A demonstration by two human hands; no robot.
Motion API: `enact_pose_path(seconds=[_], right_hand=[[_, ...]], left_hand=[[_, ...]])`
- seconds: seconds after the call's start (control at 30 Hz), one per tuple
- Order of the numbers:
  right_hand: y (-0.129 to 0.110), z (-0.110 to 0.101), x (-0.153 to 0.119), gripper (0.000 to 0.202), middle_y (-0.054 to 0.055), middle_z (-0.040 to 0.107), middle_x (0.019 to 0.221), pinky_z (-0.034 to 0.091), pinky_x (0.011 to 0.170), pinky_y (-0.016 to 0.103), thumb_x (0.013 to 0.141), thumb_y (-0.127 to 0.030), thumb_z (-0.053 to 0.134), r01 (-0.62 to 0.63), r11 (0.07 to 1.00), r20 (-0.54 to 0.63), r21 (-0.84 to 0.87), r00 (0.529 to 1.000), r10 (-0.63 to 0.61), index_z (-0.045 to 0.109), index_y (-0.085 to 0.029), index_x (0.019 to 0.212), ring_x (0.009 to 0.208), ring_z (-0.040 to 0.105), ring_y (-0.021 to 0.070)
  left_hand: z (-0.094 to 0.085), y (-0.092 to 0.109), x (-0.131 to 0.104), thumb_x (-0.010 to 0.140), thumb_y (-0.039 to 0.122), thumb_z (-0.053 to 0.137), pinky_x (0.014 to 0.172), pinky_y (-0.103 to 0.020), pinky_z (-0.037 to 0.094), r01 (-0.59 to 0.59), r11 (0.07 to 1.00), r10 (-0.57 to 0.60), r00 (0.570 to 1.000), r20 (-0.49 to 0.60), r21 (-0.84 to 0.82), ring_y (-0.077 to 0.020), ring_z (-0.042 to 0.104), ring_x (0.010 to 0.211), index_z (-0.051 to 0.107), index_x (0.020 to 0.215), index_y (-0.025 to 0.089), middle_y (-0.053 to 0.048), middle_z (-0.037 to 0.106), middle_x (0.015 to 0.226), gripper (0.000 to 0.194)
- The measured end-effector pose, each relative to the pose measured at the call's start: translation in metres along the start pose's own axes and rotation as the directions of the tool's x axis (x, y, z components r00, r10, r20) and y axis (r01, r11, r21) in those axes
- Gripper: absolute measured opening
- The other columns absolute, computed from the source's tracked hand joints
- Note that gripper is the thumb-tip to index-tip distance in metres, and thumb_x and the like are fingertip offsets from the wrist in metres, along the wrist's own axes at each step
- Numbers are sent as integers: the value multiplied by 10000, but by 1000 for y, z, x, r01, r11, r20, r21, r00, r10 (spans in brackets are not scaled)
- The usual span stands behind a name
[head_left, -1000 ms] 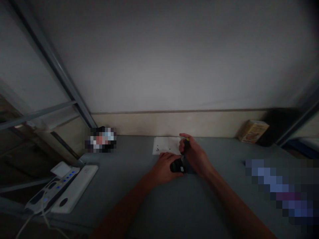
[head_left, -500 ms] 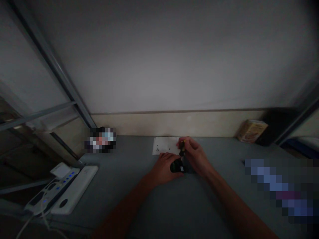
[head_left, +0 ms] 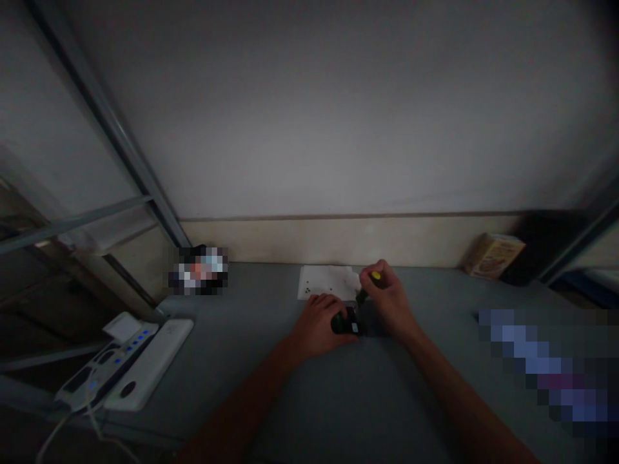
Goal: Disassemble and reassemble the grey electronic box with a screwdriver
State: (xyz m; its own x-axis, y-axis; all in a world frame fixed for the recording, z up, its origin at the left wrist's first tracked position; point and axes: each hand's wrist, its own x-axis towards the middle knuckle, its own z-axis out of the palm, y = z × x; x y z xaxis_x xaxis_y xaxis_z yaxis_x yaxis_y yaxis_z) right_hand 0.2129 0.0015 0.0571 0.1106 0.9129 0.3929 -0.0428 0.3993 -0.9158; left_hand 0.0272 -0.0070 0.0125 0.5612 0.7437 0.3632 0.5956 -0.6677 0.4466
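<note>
"What's nearest?"
"Smooth grey worktop (head_left: pixel 324 406), stretching between the forearms (head_left: pixel 261 386)."
"The left hand (head_left: pixel 316 328)?"
"Curled around a small rounded black device (head_left: pixel 342 323) on the worktop."
"The right hand (head_left: pixel 391 296)?"
"Gripping a yellow-ended dark screwdriver (head_left: pixel 376 276), slanted toward the device."
"Beyond?"
"A flat white rectangular sheet (head_left: pixel 320 278), near the back edge."

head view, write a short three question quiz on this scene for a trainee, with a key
1. What colour is the end of the tool in the right hand? a) red b) yellow c) white
2. True or false: in the picture, the carton is to the right of the white sheet.
3. Fill in: the small black object is held in the ____.

Key: 1. b; 2. true; 3. left hand.
</note>
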Motion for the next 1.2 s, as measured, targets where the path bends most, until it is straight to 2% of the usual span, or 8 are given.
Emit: enact_pose_path(seconds=[0.17,0.33,0.6,0.73,0.83,0.97,1.07,1.2], right_hand=[[2,-9,0,382,-52,458,579,348,537,247,912,-571,568,-3,931,-102,-365,994,-37,486,-233,755,544,463,140],[-4,-18,0,458,-22,556,584,350,554,258,952,-620,463,-16,808,-52,-589,998,-19,589,-217,776,553,538,156],[-13,-24,3,517,-8,552,581,351,526,251,968,-628,423,-69,867,-307,-494,946,-100,604,-197,746,536,504,152],[2,-19,4,510,43,692,751,432,642,277,959,-635,432,-90,861,-223,-501,974,-28,687,-202,871,690,628,201],[14,-15,2,511,56,723,766,443,655,302,934,-658,459,-133,800,-142,-586,988,60,730,-225,954,693,659,227],[20,-12,-1,525,55,715,724,432,629,310,921,-674,458,-137,716,-116,-684,990,79,747,-240,986,659,658,234],[18,-13,0,542,59,711,724,441,635,308,924,-675,453,-114,761,-115,-639,992,52,743,-220,973,675,666,235],[12,-14,2,584,50,687,683,435,615,287,936,-675,432,-124,862,-141,-491,988,62,739,-178,964,654,648,213]], left_hand=[[-1,0,-1,701,551,838,1016,-400,376,-20,999,20,1000,4,45,-238,594,1103,637,944,232,-24,667,1127,449],[-3,2,-2,747,576,793,1014,-417,381,-35,994,33,999,23,104,-240,604,1082,663,963,235,-32,667,1130,424],[-6,4,-1,802,562,750,999,-412,411,-82,986,71,994,80,147,-246,598,1102,681,1050,249,-42,657,1170,405],[-9,6,-2,830,563,720,1005,-422,422,-79,988,69,995,76,133,-254,600,1110,688,1077,258,-48,657,1176,393],[-16,4,-3,860,538,697,1019,-412,429,-86,991,80,994,72,98,-244,607,1114,707,1051,264,-47,646,1214,334],[-29,-6,-1,982,407,557,1017,-362,448,-33,999,36,997,-67,35,-205,611,1113,701,1046,234,-60,642,1193,234],[-34,-15,2,1021,311,473,998,-341,465,49,999,-43,982,-185,24,-187,617,1062,683,1042,217,-54,659,1090,232],[-32,-25,3,982,266,542,993,-351,480,136,991,-127,962,-240,19,-192,625,1044,654,1132,233,-38,667,1113,190]])
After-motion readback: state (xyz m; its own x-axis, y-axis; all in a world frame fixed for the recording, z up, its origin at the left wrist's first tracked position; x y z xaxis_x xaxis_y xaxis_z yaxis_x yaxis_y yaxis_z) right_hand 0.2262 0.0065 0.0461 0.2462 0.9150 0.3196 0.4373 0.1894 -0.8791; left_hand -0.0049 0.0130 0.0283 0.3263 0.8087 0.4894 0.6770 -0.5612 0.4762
